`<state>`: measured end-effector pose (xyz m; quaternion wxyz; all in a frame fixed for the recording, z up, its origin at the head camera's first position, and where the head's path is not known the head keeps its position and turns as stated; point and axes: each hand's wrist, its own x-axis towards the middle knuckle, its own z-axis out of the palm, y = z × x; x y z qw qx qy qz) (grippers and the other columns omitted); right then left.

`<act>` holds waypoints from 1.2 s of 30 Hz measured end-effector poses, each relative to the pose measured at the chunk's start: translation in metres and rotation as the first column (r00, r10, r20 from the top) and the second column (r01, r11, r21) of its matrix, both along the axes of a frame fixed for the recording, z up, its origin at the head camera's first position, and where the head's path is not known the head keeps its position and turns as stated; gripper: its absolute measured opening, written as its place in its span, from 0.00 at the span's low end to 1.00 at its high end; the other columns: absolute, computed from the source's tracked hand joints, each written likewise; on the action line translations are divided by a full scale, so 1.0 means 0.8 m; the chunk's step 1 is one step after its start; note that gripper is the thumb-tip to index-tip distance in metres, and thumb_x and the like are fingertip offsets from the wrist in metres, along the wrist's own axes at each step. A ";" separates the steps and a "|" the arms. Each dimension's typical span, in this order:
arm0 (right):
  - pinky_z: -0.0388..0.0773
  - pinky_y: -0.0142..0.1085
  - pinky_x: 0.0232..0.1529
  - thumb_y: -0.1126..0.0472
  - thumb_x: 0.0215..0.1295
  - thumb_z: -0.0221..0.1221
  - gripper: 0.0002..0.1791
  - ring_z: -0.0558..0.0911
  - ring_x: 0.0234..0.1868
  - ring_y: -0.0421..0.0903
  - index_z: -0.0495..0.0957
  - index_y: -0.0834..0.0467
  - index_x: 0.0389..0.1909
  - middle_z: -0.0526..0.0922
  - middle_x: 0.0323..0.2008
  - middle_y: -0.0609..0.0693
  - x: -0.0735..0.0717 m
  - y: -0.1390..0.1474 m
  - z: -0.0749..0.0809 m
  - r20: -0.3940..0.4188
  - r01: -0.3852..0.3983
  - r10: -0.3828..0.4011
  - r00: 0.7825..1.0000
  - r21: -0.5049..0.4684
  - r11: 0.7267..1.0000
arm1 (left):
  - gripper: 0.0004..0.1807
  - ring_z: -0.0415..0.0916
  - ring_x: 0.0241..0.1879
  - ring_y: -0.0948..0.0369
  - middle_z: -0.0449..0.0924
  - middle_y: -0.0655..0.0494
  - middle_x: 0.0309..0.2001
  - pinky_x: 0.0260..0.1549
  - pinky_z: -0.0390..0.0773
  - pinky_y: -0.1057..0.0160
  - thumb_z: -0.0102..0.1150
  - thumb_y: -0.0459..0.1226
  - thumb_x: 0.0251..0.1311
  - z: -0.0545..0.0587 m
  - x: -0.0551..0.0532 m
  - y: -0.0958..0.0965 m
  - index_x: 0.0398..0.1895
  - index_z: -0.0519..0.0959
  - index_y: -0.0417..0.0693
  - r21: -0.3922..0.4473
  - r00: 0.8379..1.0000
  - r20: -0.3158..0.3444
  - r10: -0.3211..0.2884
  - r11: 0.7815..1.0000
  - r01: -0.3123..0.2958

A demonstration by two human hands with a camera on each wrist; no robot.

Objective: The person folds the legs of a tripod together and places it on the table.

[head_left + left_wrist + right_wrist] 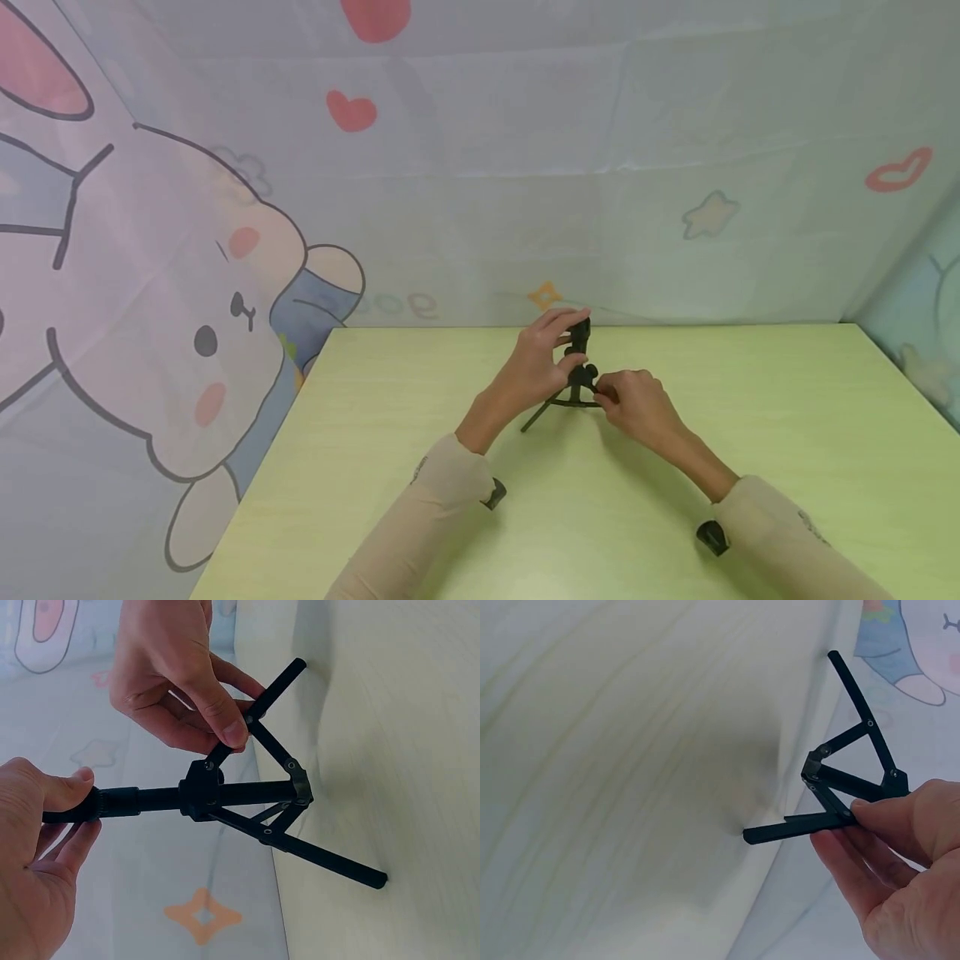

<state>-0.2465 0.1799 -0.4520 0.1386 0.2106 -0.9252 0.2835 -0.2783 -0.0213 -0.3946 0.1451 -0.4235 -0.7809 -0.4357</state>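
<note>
A small black tripod (576,393) stands upright near the table's far edge, its legs spread apart. My left hand (531,364) holds it by the top; in the left wrist view, thumb and fingers of that hand (37,847) close around the upper end of its post. My right hand (639,406) pinches one of the legs near its hinge. Seen from the right wrist, the thumb and fingers of this hand (907,859) grip the leg (787,829) close to the brace joint. Another leg (330,865) slants out free of both hands.
The pale yellow-green table (360,467) reaches back to a cloth backdrop (480,183) printed with a rabbit, hearts and stars. Both sleeves are beige, with a dark object (712,537) at the right cuff and another dark piece (493,493) at the left.
</note>
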 end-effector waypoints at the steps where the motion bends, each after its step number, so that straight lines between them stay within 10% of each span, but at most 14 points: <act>1: 0.71 0.34 0.22 0.71 0.62 0.68 0.06 0.72 0.21 0.39 0.86 0.61 0.27 0.78 0.19 0.42 0.000 0.000 0.000 -0.001 0.003 -0.003 1.000 -0.004 1.000 | 0.32 0.75 0.64 0.49 0.72 0.41 0.65 0.59 0.82 0.65 0.68 0.23 0.63 0.000 0.000 0.000 0.71 0.71 0.33 -0.001 1.000 0.000 0.000 1.000 0.000; 15: 0.85 0.43 0.27 0.75 0.62 0.66 0.05 0.87 0.29 0.51 0.90 0.68 0.33 0.90 0.31 0.57 0.002 -0.004 -0.007 -0.085 -0.004 -0.011 0.996 -0.176 0.984 | 0.31 0.73 0.66 0.48 0.72 0.40 0.65 0.59 0.80 0.67 0.67 0.22 0.63 0.007 0.002 0.001 0.70 0.71 0.32 -0.010 1.000 0.025 0.007 1.000 -0.007; 36: 0.76 0.27 0.20 0.73 0.64 0.68 0.04 0.88 0.28 0.50 0.91 0.66 0.35 0.90 0.31 0.55 0.000 -0.004 -0.017 -0.113 -0.023 -0.014 0.993 -0.323 0.946 | 0.30 0.74 0.65 0.48 0.73 0.41 0.65 0.57 0.81 0.68 0.68 0.24 0.64 0.010 0.004 0.001 0.70 0.72 0.33 -0.031 0.999 0.019 0.027 0.999 -0.027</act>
